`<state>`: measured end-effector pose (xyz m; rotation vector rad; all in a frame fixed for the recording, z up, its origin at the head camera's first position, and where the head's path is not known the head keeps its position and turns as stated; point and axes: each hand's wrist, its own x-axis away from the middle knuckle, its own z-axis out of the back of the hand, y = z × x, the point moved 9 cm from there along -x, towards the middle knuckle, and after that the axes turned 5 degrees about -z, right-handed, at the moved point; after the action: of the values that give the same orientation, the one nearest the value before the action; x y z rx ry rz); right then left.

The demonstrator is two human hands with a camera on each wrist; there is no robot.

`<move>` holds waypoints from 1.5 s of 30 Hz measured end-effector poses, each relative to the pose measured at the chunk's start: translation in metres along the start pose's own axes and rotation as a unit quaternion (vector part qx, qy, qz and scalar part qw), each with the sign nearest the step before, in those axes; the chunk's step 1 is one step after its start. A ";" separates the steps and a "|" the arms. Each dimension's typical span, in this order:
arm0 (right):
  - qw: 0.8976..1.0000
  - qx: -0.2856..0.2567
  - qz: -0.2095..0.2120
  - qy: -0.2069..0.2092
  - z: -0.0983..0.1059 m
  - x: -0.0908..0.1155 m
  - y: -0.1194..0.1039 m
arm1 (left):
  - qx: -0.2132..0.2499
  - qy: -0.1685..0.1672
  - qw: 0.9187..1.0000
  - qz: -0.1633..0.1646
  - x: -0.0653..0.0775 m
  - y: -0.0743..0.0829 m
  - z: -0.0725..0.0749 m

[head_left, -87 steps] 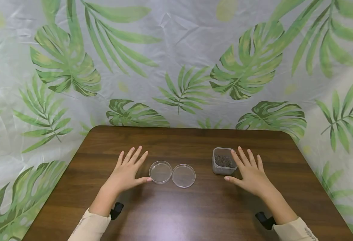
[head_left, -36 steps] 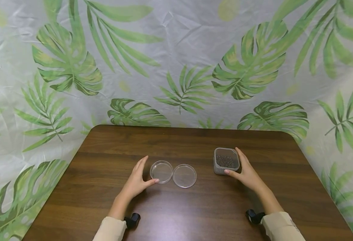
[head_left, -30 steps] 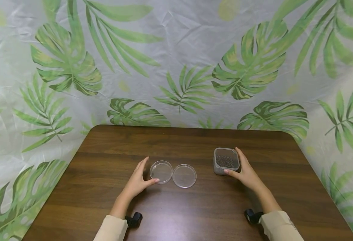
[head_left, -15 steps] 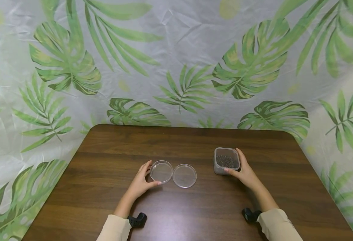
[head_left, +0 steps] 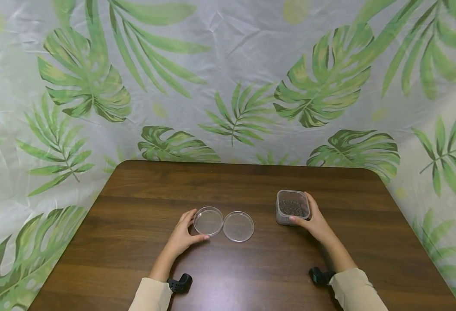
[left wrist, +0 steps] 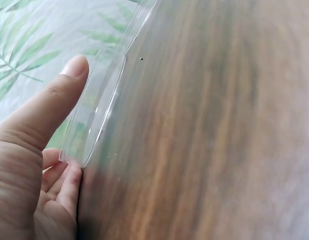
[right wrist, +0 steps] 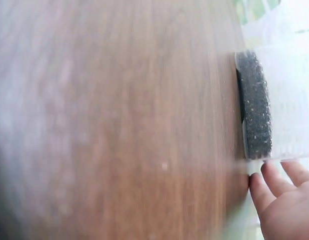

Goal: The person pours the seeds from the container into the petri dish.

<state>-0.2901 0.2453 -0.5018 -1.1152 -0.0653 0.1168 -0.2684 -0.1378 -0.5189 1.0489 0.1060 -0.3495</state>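
Two clear petri dish halves lie side by side on the brown wooden table (head_left: 228, 280). My left hand (head_left: 184, 235) grips the left petri dish (head_left: 208, 221), thumb at its near edge and fingers at its left side. In the left wrist view the thumb (left wrist: 54, 100) lies along the dish wall (left wrist: 102, 110), with fingertips at its lower edge. The right petri dish half (head_left: 238, 226) is untouched. My right hand (head_left: 316, 221) holds a clear square plastic container (head_left: 283, 219) partly filled with dark granules (right wrist: 257, 107); its thumb is at the front corner, fingers along the right side.
A pale cloth with green leaves (head_left: 233, 116) hangs behind the table's back edge (head_left: 247, 163). Each wrist wears a black camera, the left camera (head_left: 180, 283) and the right camera (head_left: 320, 275) standing inward over the table.
Both hands, spread open above the table at first, have come down and closed in, the left around the left petri dish, the right around the container. The dishes and container have stayed in place.
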 end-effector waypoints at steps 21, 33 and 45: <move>0.995 -0.086 0.023 0.034 0.003 0.006 -0.011 | -0.030 0.010 0.999 0.001 0.000 0.000 0.002; 0.998 -0.049 0.014 0.048 0.004 0.009 -0.026 | -0.040 0.005 0.999 -0.001 0.000 0.000 0.001; 0.996 -0.005 0.032 0.081 0.003 0.007 -0.038 | -0.032 0.006 0.999 0.013 0.001 0.000 0.001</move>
<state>-0.2810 0.2320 -0.4660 -1.1333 0.1142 0.0831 -0.2677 -0.1391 -0.5185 0.9881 0.1145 -0.3146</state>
